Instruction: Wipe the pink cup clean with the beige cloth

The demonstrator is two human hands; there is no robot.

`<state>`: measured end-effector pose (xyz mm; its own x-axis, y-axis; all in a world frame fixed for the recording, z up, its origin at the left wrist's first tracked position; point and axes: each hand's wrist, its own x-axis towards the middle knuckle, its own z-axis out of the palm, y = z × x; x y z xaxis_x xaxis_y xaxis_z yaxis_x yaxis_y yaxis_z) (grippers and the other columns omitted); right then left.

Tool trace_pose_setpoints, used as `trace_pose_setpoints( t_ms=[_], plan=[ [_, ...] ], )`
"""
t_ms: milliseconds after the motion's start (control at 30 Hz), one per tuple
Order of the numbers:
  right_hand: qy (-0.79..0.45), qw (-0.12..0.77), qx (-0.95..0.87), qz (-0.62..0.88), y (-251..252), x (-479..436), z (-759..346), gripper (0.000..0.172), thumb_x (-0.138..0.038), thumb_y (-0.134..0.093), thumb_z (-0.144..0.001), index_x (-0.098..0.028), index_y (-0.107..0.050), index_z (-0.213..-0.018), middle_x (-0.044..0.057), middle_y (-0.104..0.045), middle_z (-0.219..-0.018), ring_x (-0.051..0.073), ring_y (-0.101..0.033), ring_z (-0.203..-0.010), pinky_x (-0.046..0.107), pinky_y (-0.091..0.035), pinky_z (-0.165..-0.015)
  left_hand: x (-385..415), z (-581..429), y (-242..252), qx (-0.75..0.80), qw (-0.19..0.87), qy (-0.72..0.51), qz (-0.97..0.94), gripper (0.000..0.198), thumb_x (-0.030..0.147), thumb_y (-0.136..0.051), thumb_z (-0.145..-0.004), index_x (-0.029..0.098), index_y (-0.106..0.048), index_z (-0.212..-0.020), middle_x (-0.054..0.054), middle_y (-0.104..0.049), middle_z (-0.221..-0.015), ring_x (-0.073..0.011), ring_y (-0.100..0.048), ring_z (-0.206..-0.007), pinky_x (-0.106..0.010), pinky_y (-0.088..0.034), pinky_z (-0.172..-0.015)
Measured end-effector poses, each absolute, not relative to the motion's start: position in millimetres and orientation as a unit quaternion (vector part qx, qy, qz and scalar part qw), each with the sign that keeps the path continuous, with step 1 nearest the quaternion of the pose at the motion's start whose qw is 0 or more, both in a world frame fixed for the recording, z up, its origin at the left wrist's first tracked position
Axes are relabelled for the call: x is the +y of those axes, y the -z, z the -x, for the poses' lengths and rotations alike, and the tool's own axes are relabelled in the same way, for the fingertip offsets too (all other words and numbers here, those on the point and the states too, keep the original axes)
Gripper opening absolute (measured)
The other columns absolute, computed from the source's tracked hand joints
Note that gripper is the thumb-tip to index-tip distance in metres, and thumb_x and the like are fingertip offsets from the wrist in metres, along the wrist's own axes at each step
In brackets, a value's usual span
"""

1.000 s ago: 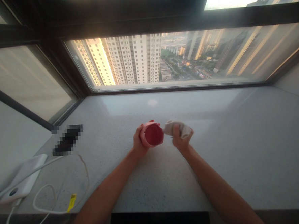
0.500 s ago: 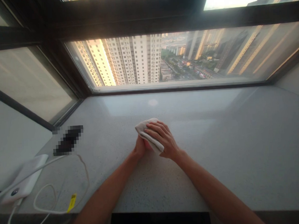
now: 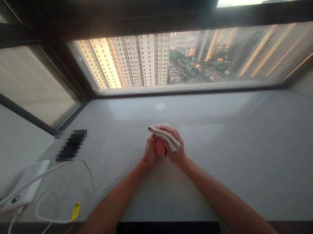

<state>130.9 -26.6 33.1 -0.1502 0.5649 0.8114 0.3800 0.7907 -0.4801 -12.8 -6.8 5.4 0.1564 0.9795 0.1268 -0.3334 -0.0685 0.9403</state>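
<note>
A round pinkish-red object (image 3: 160,146) with a dark mark on its lower right side is between my hands, over the middle of the sill; its kind I cannot make out. My left hand (image 3: 149,150) is closed round its left side. In my right hand (image 3: 177,145) is a folded pale cloth (image 3: 163,131), draped over the top and right of the round object. The right fingers lie bent along the cloth. Cloth and fingers hide the object's far side.
The grey speckled sill (image 3: 240,154) runs up to a dark-framed window (image 3: 189,92). On the left lie a white power bank (image 3: 30,188), a looped white cable (image 3: 46,219) with a yellow tag (image 3: 75,211), and a pixelated dark object (image 3: 72,145).
My right hand and the cloth have shifted right and tilted away. More of the round pinkish-red object and its dark mark now shows. My left hand has moved slightly right.
</note>
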Motion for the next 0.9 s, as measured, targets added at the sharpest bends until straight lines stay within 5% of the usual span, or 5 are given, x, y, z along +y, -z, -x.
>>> trace_pose_setpoints(
  t_ms=[333, 433, 600, 767, 900],
  plan=[
    [-0.042, 0.564, -0.774, 0.285, -29.3, -25.3, -130.2, 0.049, -0.040, -0.042, -0.110, -0.031, -0.062, -0.155, 0.010, -0.068, -0.151, 0.033, -0.061, -0.144, 0.059, -0.048, -0.122, -14.8, 1.6, -25.2, 0.570, 0.344, -0.513, -0.542, 0.051, 0.058, -0.051, -0.103, 0.018, -0.072, -0.127, -0.012, -0.083, -0.112, -0.0304, -0.081, -0.110, -0.051, -0.072, -0.094],
    [-0.070, 0.593, -0.732, 0.327, -28.6, -25.8, -129.9, 0.049, -0.037, -0.040, -0.112, -0.031, -0.060, -0.155, 0.011, -0.068, -0.151, 0.032, -0.061, -0.144, 0.057, -0.052, -0.118, -15.0, 0.0, -29.1, 0.561, 0.361, -0.521, -0.533, 0.052, 0.051, -0.036, -0.109, 0.017, -0.076, -0.109, -0.013, -0.083, -0.103, -0.0287, -0.083, -0.097, -0.048, -0.073, -0.089],
    [0.020, 0.509, -0.835, 0.208, -29.1, -26.8, -131.5, 0.056, -0.052, -0.041, -0.110, -0.031, -0.060, -0.158, 0.011, -0.067, -0.154, 0.037, -0.059, -0.147, 0.065, -0.042, -0.125, -18.3, -4.7, -29.1, 0.595, 0.365, -0.511, -0.501, 0.046, 0.050, -0.064, -0.097, 0.018, -0.069, -0.128, -0.012, -0.083, -0.113, -0.0358, -0.080, -0.113, -0.060, -0.070, -0.095],
    [-0.070, 0.600, -0.726, 0.329, -28.5, -25.4, -129.7, 0.048, -0.037, -0.040, -0.112, -0.030, -0.061, -0.154, 0.011, -0.069, -0.148, 0.032, -0.064, -0.141, 0.056, -0.054, -0.116, -17.0, -1.7, -29.5, 0.524, 0.435, -0.551, -0.483, 0.048, 0.052, -0.042, -0.104, 0.016, -0.075, -0.109, -0.015, -0.082, -0.106, -0.0347, -0.082, -0.105, -0.056, -0.071, -0.094],
    [0.008, 0.525, -0.818, 0.234, -28.4, -25.2, -133.5, 0.053, -0.046, -0.044, -0.110, -0.028, -0.060, -0.157, 0.012, -0.066, -0.154, 0.037, -0.058, -0.147, 0.063, -0.044, -0.124, -21.8, -6.4, -30.0, 0.558, 0.410, -0.578, -0.431, 0.042, 0.054, -0.060, -0.098, 0.019, -0.072, -0.117, -0.014, -0.083, -0.105, -0.0356, -0.081, -0.107, -0.061, -0.069, -0.097]
  ],
)
